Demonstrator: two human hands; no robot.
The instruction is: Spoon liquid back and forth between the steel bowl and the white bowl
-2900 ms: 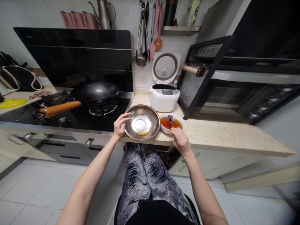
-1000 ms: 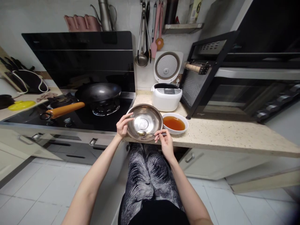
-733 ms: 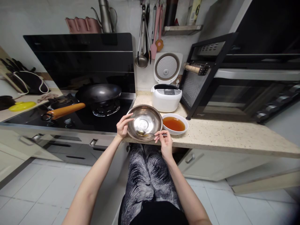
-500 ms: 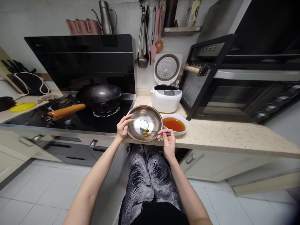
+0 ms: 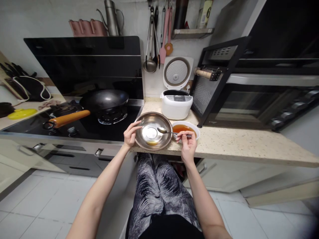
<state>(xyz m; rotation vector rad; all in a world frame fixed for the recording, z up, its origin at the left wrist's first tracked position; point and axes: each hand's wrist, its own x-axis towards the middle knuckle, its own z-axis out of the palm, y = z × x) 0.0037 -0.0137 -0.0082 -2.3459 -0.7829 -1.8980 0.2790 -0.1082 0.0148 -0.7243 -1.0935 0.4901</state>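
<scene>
My left hand (image 5: pixel 130 133) grips the left rim of a shiny metal bowl (image 5: pixel 165 123) at the counter's front edge, which looks tilted towards me. A little yellowish liquid (image 5: pixel 152 142) lies pooled at the bowl's near side. Pinched by the handle in my right hand (image 5: pixel 188 146) is a metal spoon (image 5: pixel 162 130), its head above the right part of the bowl. Just right of the metal bowl stands a white bowl (image 5: pixel 198 130) of reddish-brown liquid (image 5: pixel 183 128), partly hidden behind my right hand.
Behind the bowls a white rice cooker (image 5: pixel 176 106) stands with its lid up. A black wok (image 5: pixel 104 99) with a wooden handle (image 5: pixel 69 119) sits on the stove at left. An oven (image 5: pixel 249 103) in a black rack stands at right. Utensils (image 5: pixel 151 64) hang on the wall.
The spoon has risen from the metal bowl's near side and moved right with my right hand, now over the white bowl. My left hand stays on the rim.
</scene>
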